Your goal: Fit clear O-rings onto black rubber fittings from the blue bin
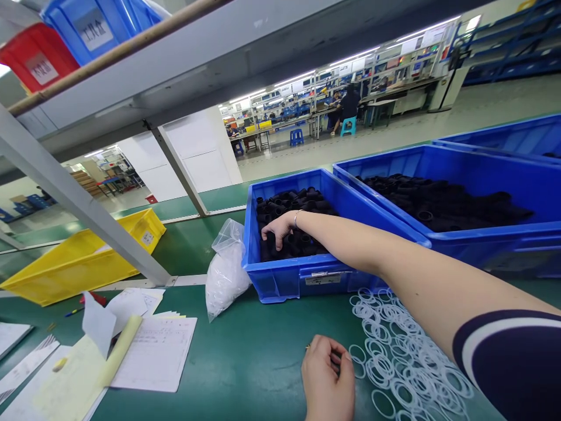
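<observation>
My right hand point(279, 230) reaches into a blue bin point(276, 275) full of short black tubes point(309, 202). Its fingers are spread and bent down onto the tubes, their tips partly lost among the dark pieces; no tube is visibly lifted. Low in the view, my left hand point(328, 374) rests over the green tabletop with its fingers loosely curled in, and nothing shows in the gap by the thumb. Just right of it lies a loose pile of thin, translucent white rings point(403, 356), the nearest ring close to the thumb.
A clear bag of white pieces point(227, 275) leans by the bin. More black tubes fill a second blue bin point(482, 234) to the right. Papers and a notepad point(153, 354) lie at left, with a yellow bin point(83, 257) behind a slanted post. A shelf point(197, 64) hangs overhead.
</observation>
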`<state>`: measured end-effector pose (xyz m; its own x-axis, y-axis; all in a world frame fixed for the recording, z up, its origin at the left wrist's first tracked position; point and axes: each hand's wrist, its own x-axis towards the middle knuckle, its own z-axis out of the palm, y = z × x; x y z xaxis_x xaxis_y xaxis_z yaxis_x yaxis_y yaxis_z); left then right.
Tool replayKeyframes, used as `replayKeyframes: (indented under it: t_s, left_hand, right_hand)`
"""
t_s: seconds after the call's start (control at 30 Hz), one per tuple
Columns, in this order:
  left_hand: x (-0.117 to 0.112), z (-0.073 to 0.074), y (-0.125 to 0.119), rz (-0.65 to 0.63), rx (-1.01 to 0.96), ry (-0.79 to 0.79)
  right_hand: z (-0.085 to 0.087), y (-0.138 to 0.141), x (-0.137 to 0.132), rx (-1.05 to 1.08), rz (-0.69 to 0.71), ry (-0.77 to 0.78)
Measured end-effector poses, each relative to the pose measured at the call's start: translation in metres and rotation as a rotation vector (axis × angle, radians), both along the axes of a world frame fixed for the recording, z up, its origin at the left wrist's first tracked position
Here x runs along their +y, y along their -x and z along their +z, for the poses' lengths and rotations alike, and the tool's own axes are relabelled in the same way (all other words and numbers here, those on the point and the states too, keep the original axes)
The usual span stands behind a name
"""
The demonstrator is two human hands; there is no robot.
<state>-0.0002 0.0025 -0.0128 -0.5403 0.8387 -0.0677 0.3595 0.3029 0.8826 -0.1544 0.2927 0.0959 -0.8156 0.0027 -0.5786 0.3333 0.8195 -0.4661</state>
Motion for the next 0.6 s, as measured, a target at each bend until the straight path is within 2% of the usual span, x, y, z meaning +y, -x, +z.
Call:
replayKeyframes:
  t_s: [0.33,0.6]
  left_hand:
    - [-0.001,0.003,0.001,-0.014,-0.013,0.026]
    - [-0.001,-0.002,0.001,-0.013,-0.006,0.016]
  right_hand:
    - [0.003,0.001,-0.008,0.007,0.032,-0.013]
    - [0.007,-0.004,0.008,0.088,0.029,-0.005]
